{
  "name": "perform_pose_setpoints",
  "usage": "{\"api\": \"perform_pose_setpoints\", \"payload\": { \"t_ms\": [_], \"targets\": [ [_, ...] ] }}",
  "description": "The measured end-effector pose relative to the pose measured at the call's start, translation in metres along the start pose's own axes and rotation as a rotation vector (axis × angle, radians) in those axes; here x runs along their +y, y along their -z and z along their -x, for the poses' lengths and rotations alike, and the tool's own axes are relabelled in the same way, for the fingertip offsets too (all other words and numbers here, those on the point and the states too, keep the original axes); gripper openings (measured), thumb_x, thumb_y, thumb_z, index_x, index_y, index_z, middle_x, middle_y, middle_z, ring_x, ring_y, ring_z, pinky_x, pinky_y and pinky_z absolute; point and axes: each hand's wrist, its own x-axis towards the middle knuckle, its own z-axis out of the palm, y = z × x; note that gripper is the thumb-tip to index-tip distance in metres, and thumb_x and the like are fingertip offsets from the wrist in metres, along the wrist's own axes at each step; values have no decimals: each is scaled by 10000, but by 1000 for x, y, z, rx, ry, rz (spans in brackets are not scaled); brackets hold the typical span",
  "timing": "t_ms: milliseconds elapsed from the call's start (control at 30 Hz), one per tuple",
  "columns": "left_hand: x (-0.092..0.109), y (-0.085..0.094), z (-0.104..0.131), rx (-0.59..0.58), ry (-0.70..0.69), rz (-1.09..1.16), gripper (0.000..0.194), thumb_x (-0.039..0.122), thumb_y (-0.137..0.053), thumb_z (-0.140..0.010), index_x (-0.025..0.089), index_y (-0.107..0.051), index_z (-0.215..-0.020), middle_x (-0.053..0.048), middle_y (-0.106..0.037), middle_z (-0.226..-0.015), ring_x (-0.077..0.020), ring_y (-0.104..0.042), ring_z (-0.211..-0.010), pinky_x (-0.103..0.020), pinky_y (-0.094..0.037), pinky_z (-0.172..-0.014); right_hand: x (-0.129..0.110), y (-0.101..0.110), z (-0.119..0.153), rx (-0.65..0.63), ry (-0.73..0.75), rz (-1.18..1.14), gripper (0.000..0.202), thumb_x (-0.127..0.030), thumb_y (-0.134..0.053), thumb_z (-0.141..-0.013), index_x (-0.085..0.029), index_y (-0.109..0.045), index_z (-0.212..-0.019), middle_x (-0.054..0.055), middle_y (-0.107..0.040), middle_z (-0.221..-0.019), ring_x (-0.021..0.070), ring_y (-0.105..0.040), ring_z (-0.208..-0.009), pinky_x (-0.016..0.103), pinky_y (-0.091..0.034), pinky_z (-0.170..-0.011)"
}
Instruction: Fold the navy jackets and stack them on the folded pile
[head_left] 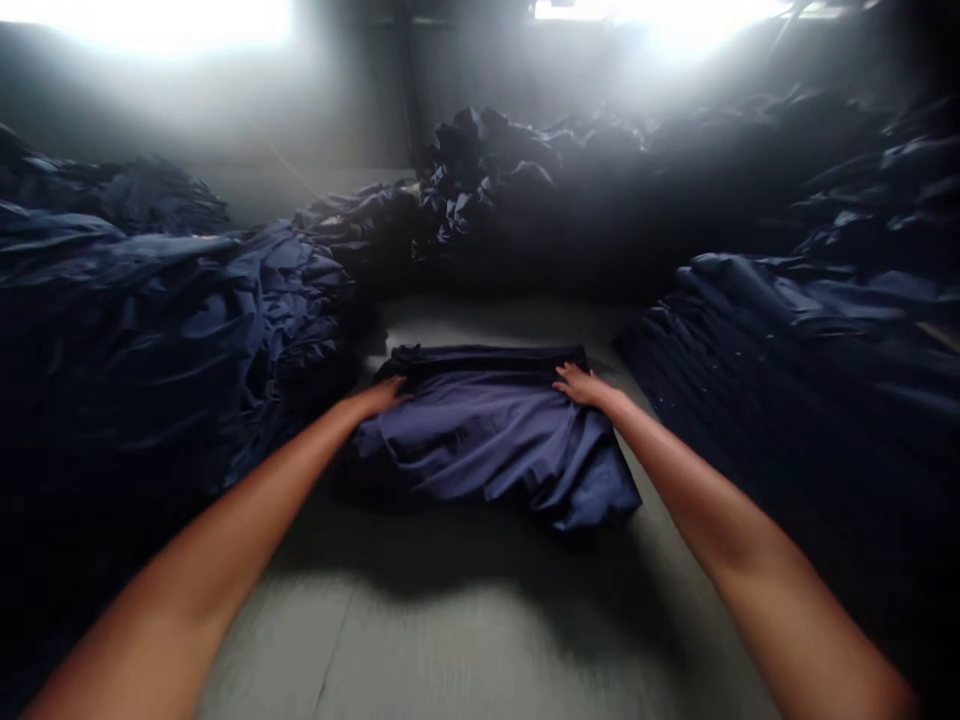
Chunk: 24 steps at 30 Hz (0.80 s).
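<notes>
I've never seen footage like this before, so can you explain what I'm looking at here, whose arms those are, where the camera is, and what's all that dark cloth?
This is a single picture from a camera worn on a person's head, looking forward and down, so the two bare arms are the wearer's own. The left hand and the right hand both rest flat on a folded navy cloth, one at each upper corner. It lies on a pale grey surface. Neither hand visibly grips anything; the fingers look spread on the fabric. Around it are large heaps of similar dark blue cloth: one on the left, one on the right, and one behind. Bright windows glare at the top.
</notes>
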Motion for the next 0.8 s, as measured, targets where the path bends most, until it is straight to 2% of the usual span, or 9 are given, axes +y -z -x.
{"api": "perform_pose_setpoints", "payload": {
  "t_ms": [100, 200, 267, 333, 467, 567, 600, 667, 800],
  "targets": [
    [26, 16, -32, 15, 3, -9, 330, 358, -642, -862, 154, -720, -1110, -147, -750, -1184, -253, -698, -1078, -343, -520, -979, -16, 16, -20, 94, 3, -9, 529, -444, -544, -1010, -182, -556, -1469, 219, -458, -1594, 393, -369, -1514, 727, -208, -1188],
    [46, 37, -24, 138, -24, -12, 353, 313, -498, -948, 155, -673, -1210, -143, -690, -1261, -237, -671, -1095, -364, -493, -1026, -32, 29, 4, 196, 61, -22, 495, -367, -465, -1041, -182, -524, -1496, 183, -448, -1600, 328, -408, -1491, 575, -310, -1213],
    [48, 44, 9, 218, -87, -30, 329, 364, -506, -956, 169, -665, -1166, -124, -688, -1188, -230, -674, -1020, -367, -511, -994, -39, 32, 46, 263, 140, -35, 422, -360, -490, -1031, -220, -601, -1413, 127, -546, -1507, 276, -526, -1382, 431, -409, -1164],
    [39, 41, 56, 283, -111, -68, 347, 478, -560, -933, 187, -652, -1099, -109, -682, -1098, -247, -671, -995, -384, -527, -974, -42, 26, 103, 392, 234, -70, 338, -369, -507, -1026, -230, -675, -1284, 112, -646, -1330, 273, -628, -1208, 396, -486, -1064],
    [4, 12, 144, 261, 103, -14, 665, 653, -603, -860, 169, -537, -1312, -170, -650, -1257, -339, -636, -1210, -466, -500, -1061, -44, -10, 210, 590, 228, -85, 349, -481, -492, -1043, -246, -662, -1238, 124, -672, -1193, 306, -625, -1143, 449, -485, -1046],
    [-14, -11, 181, 144, 178, 68, 843, 663, -644, -833, 187, -394, -1482, -197, -613, -1400, -375, -605, -1302, -500, -498, -1069, -43, -41, 250, 752, 171, -122, 544, -582, -549, -1000, -226, -542, -1411, 180, -609, -1323, 365, -561, -1267, 546, -449, -1103],
    [-17, -17, 187, 122, 176, 43, 870, 643, -698, -795, 205, -398, -1484, -200, -609, -1419, -397, -589, -1323, -521, -486, -1080, -43, -49, 254, 755, 178, -142, 625, -605, -562, -986, -218, -486, -1472, 196, -581, -1373, 372, -541, -1306, 560, -446, -1115],
    [-16, -24, 194, 122, 157, -60, 833, 576, -764, -743, 213, -470, -1432, -215, -616, -1410, -440, -572, -1331, -559, -457, -1099, -42, -60, 254, 645, 242, -154, 696, -628, -564, -978, -215, -436, -1523, 207, -538, -1454, 370, -518, -1362, 561, -453, -1128],
    [-8, -29, 197, 182, 96, -206, 519, 441, -614, -842, 162, -609, -1280, -238, -652, -1307, -441, -633, -1220, -563, -468, -1078, -39, -64, 242, 345, 341, -82, 672, -636, -556, -984, -223, -495, -1510, 188, -472, -1570, 359, -488, -1433, 555, -448, -1151]
  ]
}}
